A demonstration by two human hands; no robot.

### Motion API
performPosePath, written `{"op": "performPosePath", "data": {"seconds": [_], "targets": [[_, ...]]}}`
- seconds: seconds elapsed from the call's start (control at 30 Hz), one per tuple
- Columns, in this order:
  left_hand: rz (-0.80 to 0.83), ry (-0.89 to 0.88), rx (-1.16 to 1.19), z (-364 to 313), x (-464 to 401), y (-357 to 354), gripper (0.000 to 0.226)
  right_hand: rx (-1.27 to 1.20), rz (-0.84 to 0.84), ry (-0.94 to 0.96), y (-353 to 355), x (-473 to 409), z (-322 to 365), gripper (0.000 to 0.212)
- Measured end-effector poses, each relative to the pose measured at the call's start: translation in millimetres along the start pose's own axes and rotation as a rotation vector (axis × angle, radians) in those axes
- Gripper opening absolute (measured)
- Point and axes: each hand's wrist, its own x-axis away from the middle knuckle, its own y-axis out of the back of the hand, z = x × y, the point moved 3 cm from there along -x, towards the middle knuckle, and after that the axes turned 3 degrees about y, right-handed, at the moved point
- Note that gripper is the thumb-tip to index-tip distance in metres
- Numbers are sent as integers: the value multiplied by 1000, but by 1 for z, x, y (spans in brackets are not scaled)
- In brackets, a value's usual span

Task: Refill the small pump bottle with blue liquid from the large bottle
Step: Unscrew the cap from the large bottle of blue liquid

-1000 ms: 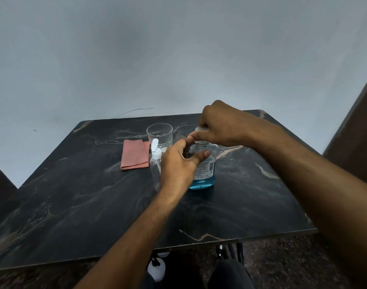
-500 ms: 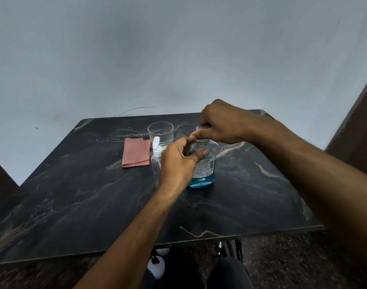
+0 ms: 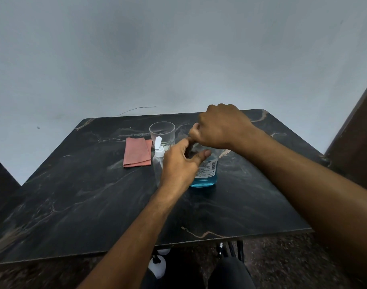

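Checked for readable text: nothing legible. The only print I saw was a white label (image 3: 207,168) on the large bottle (image 3: 205,176), right of the small pump bottle (image 3: 158,161). It showed rows of fine dark print, too small and blurred to read. No brand or numbers made out.

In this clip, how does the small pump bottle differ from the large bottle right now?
The small pump bottle looks clear and empty; the large bottle holds blue liquid low down. The small one stands untouched with its white pump on; the large one is gripped by the left hand while the right hand closes over its top. Both stand upright on the table.
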Motion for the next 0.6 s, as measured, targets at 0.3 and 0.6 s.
{"op": "performPosePath", "data": {"seconds": [0.3, 0.6], "targets": [[86, -6, 92, 2, -5, 2, 43, -155, 5, 162, -10, -9, -7, 45], [89, -36, 27, 1, -7, 7, 45, -165, 17, 258, -7, -10, -5, 42]]}}
